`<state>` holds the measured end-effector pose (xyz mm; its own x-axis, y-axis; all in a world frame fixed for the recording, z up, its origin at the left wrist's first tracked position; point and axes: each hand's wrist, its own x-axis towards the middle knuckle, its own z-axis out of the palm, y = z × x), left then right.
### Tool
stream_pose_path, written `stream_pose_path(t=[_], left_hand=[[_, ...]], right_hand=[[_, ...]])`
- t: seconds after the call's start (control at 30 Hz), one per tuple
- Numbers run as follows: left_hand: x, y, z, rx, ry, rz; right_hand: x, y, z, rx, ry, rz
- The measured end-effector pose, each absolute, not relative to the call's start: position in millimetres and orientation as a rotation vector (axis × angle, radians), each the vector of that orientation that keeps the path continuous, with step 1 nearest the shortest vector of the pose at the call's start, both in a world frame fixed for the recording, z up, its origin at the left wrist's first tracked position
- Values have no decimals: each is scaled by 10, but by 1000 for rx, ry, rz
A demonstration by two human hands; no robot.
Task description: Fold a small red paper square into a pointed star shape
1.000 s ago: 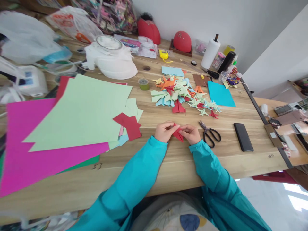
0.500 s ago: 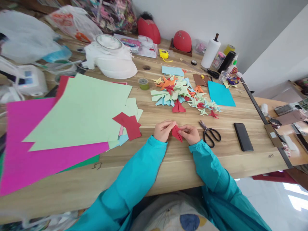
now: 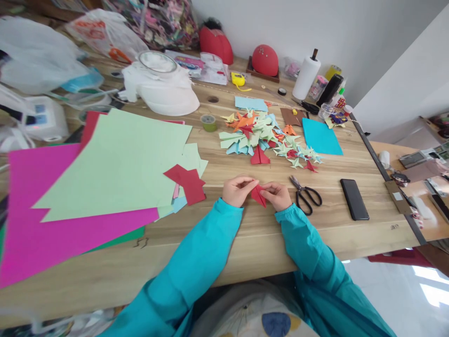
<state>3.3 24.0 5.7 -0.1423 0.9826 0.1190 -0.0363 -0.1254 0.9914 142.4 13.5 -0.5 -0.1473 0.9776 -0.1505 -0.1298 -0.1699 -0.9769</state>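
At the near middle of the wooden table (image 3: 245, 243), with black-handled scissors (image 3: 306, 195) at its three o'clock, the left hand (image 3: 236, 190) and right hand (image 3: 279, 195) pinch a small folded red paper piece (image 3: 258, 194), light, thin and easily creased, best held by its folded edges.

left hand (image 3: 236, 191): pinching the left side of a folded red paper (image 3: 258, 195)
right hand (image 3: 279, 195): pinching its right side
scissors (image 3: 306, 194): just right of the grip
paper pile (image 3: 266, 138): beyond the grip
phone (image 3: 354, 199): farther right
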Motion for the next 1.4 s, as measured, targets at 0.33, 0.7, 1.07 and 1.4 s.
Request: stream_pose_path(t=[0.33, 0.7, 1.07, 1.4], left_hand=[[38, 256, 37, 1170, 1184, 1396], [95, 222, -8, 1136, 1048, 1184], [109, 215, 5, 1180, 1085, 1237], [45, 228, 31, 1268, 1023, 1304]], right_hand=[[1409, 145, 9, -1125, -1082, 1453], [1433, 175, 22, -1117, -979, 1389], [1423, 164, 17, -1127, -989, 1344], [1447, 147, 31, -1026, -1027, 1383]])
